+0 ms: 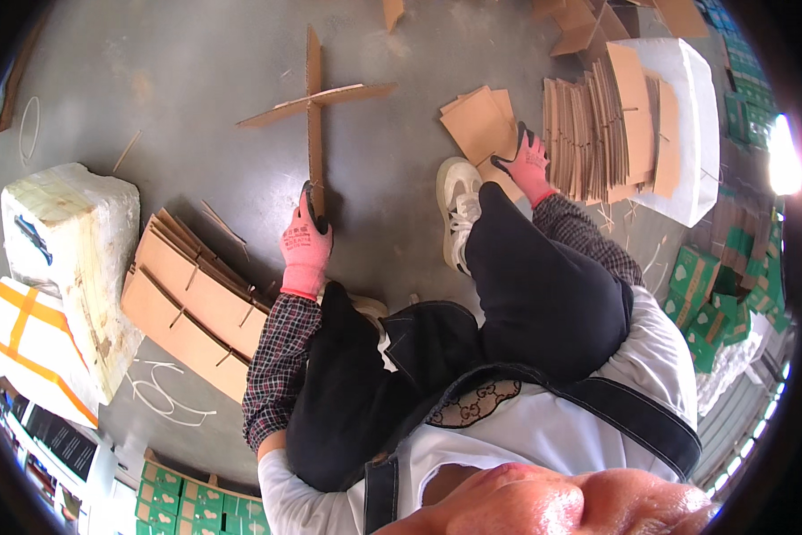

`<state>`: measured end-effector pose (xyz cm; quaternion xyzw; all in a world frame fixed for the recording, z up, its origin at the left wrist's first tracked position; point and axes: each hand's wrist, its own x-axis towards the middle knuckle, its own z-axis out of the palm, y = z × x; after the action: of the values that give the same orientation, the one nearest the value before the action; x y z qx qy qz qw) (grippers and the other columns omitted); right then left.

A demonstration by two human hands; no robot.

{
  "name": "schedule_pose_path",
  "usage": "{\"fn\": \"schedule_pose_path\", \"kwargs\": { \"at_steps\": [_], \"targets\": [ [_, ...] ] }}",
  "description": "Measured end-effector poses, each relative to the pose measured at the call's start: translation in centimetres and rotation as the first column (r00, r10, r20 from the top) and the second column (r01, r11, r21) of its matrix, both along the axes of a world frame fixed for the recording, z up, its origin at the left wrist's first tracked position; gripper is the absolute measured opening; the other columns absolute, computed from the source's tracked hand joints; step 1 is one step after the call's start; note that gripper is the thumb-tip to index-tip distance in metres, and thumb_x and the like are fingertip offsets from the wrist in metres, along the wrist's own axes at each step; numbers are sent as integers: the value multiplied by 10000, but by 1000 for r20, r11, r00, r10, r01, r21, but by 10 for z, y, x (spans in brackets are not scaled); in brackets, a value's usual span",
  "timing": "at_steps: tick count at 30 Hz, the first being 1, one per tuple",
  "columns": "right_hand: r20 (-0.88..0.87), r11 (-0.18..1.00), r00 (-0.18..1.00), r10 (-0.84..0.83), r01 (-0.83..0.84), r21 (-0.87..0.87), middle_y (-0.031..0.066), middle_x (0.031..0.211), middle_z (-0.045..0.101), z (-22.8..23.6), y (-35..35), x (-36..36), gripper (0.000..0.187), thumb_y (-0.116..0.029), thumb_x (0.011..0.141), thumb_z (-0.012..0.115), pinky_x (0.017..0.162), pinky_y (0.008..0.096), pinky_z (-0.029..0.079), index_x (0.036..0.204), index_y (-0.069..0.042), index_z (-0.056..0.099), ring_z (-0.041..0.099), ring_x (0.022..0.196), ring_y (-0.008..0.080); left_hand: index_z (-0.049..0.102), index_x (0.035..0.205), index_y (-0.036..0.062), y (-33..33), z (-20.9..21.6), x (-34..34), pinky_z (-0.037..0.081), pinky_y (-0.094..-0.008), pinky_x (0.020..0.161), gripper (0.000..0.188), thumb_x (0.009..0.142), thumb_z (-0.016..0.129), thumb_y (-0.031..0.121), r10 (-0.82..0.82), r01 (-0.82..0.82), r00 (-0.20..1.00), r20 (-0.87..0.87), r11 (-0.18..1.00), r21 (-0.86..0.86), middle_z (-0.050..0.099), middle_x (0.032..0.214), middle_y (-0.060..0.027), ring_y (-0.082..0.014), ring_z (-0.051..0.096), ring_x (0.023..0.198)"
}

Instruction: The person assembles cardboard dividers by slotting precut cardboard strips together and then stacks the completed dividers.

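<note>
My left hand [307,241], in a pink glove with black fingertips, pinches the near end of an upright cardboard divider strip [314,156]. A second cardboard strip [356,93] crosses it near the middle, making a cross on the floor. My right hand [530,168], gloved alike, is at the right edge of a few loose flat cardboard pieces [479,123], thumb and fingers spread apart at their edge. Just right of that hand stands a row of slotted cardboard strips [584,138]. Left of my left forearm leans a stack of longer slotted cardboard strips [196,294].
A white foam block [686,134] backs the right-hand row. At left stand a worn foam block [71,214] and a white box with orange tape [35,339]. Assembled dividers [588,27] lie at far right. Green cartons [700,285] are stacked at right. My shoe [459,209] is by the loose pieces.
</note>
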<state>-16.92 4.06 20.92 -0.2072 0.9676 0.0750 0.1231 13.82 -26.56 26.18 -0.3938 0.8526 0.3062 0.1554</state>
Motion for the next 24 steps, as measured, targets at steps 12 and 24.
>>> {"fn": "schedule_pose_path", "kwargs": {
  "at_steps": [12,24],
  "targets": [
    [102,982,995,2,18,-188,195,1223,453,37,24,12,740,-342,723,691,931,382,385,1290,-8,352,462,1117,332,246,1361,149,3,3,-4,474,-410,790,723,755,623,267,21,-23,999,46,999,46,488,1190,-114,-299,575,960],
    [-7,200,210,978,-938,-283,104,865,537,159,-232,127,446,-128,755,500,619,322,467,1190,-32,471,558,718,225,342,1313,142,5,-9,-11,451,-399,820,592,779,582,235,-4,4,1000,-7,998,-68,473,1188,-108,-300,547,992]
  ]
}}
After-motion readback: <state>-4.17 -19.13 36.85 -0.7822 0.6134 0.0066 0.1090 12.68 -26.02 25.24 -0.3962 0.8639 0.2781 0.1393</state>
